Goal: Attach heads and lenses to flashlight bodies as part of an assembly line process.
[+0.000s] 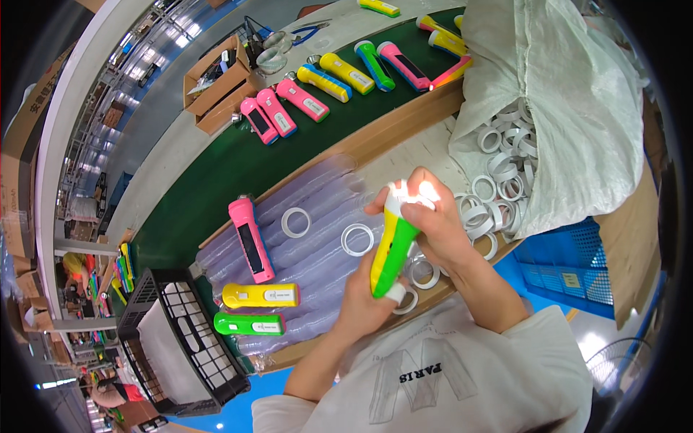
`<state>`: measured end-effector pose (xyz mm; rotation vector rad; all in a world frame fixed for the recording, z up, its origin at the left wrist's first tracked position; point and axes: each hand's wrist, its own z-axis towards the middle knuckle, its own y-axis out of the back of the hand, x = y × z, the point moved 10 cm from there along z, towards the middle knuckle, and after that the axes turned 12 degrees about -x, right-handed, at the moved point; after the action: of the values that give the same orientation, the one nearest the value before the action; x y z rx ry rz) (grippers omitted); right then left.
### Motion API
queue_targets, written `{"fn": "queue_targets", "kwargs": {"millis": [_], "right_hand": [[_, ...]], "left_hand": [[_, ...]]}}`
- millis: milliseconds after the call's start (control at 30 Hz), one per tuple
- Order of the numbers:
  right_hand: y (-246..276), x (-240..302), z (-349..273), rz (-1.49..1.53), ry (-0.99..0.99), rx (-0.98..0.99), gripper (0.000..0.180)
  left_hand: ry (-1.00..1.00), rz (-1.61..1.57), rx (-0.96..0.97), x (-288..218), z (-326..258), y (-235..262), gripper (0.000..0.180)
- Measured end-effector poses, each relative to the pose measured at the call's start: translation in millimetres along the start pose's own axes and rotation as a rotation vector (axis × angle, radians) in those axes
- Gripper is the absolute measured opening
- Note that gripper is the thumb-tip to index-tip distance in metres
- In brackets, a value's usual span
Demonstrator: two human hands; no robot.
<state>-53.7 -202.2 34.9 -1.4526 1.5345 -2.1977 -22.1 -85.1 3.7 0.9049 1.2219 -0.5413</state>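
Observation:
Between my hands is a yellow and green flashlight, tilted, with bright light at its white head. My right hand is closed around the head, thumb across it. My left hand wraps the lower body near the tail, its fingers partly hidden. Beneath lies a clear, purplish inflated cushion sheet. On it, to the left, rest a pink flashlight, a yellow flashlight and a green flashlight. One white ring lies near the pink flashlight, and another white ring is beside my left hand.
Several flashlights stretch along a green belt at the far side. A pale woven sack spills white rings at the right. A black crate stands left, a cardboard box far left, a blue crate right.

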Motion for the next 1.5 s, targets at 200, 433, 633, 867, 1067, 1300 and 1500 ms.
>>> {"fn": "queue_targets", "kwargs": {"millis": [200,433,633,867,1067,1300,1500], "right_hand": [[23.5,-4.2,9.1,-0.209,-0.03,-0.204,0.024],[22.1,-8.7,11.1,-0.084,-0.068,-0.158,0.025],[-0.6,-29.2,4.5,0.515,-0.175,0.131,0.027],[28.2,-10.3,3.1,-0.17,0.029,-0.148,0.021],[43.2,-12.8,7.8,-0.254,0.014,-0.282,0.02],[53.3,-22.0,11.1,-0.176,-0.205,-0.212,0.033],[40.9,-21.9,11.1,-0.016,-0.199,-0.154,0.033]], "left_hand": [[-0.033,0.116,-0.058,9.5,9.3,3.4,0.055],[0.132,-0.091,-0.033,12.1,0.5,-6.8,0.054],[0.728,-1.245,0.404,-9.5,-47.0,-60.2,0.067],[-0.026,0.132,-0.073,20.2,-3.6,5.0,0.056],[-0.066,0.242,-0.086,21.2,5.3,9.3,0.054],[0.736,-1.11,0.204,58.6,-1.1,-14.0,0.066],[0.668,-1.518,0.401,39.5,0.5,-14.6,0.068]]}}
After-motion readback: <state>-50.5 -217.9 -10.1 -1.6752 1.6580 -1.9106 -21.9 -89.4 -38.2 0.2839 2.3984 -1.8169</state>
